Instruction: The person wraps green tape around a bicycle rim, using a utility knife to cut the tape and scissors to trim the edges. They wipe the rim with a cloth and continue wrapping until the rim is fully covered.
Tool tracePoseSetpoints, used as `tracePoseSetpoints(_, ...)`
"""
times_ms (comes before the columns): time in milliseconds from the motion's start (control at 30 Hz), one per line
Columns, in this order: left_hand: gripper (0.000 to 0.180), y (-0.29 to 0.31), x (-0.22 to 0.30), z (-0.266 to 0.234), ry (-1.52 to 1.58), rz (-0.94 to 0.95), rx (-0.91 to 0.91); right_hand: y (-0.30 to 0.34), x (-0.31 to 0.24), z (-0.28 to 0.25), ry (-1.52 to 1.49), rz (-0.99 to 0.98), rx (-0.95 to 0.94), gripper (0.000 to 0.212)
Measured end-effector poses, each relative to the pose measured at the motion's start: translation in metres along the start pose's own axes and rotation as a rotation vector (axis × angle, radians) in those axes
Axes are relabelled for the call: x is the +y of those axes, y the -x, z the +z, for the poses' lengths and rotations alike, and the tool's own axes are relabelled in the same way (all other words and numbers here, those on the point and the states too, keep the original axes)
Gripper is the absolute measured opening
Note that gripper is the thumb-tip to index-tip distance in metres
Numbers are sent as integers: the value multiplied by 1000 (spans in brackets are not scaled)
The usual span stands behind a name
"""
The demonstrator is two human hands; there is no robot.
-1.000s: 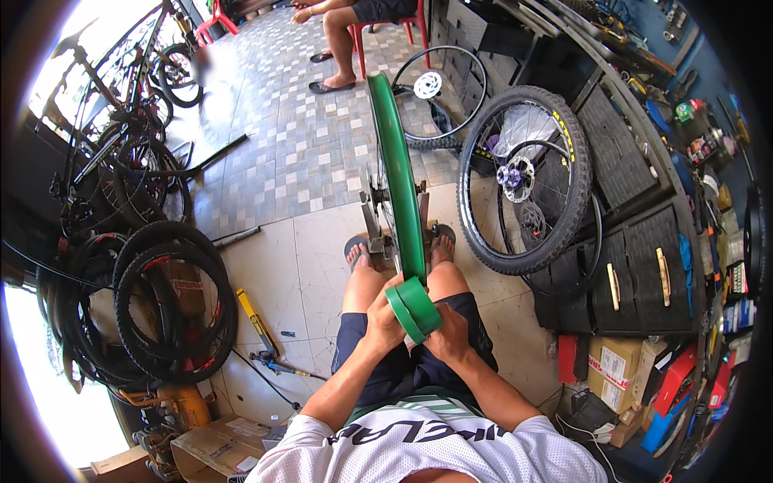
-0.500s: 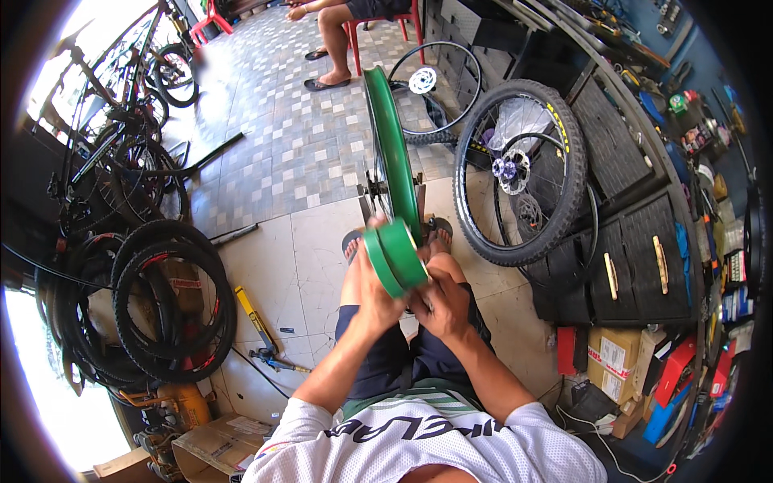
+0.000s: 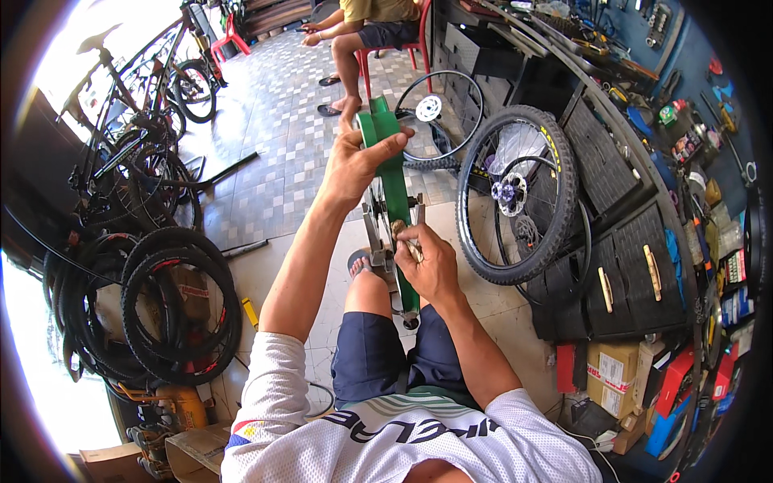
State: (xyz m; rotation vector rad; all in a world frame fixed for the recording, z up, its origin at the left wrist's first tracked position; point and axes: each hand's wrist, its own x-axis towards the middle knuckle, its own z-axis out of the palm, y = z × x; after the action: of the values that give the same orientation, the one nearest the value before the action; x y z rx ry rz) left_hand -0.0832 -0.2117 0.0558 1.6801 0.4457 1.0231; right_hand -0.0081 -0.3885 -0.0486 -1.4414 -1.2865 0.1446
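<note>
Tape roll (image 3: pixel 378 127), green, sits gripped in your left hand (image 3: pixel 350 167), thumb laid across it, at the far part of the wheel rim (image 3: pixel 394 189). Edge-on to you, the green-faced rim runs lengthwise from between your knees straight ahead. Your right hand (image 3: pixel 432 262), nearer your body, curls mostly closed at the rim's right side; what its fingertips pinch, you cannot tell. From there, the roll lies ahead and slightly left.

Left grip (image 3: pixel 366 167) outstretched, right grip (image 3: pixel 429 264) curled
</note>
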Motion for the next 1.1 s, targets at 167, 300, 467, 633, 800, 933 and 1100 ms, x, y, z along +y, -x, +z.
tracePoseSetpoints(167,29,-15,5,-10,167,-138,-98,11,5,-1,-23,-50,23,15)
tracePoseSetpoints(300,25,-37,11,-17,169,50,17,27,6,-2,7,-73,9,15)
tracePoseSetpoints(467,32,-60,26,-18,449,-151,-33,39,15,0,-2,-66,11,14)
tracePoseSetpoints(633,30,-87,28,-21,315,-76,63,44,14,1,-16,-104,32,15)
tracePoseSetpoints(800,31,-103,18,-26,164,92,124,50,16,-2,4,-126,11,16)
tracePoseSetpoints(933,31,-116,22,-38,507,-69,-33,55,22,-3,19,-164,-1,17)
tracePoseSetpoints(1100,37,-131,8,-38,215,213,52,61,17,-5,46,-176,-26,18)
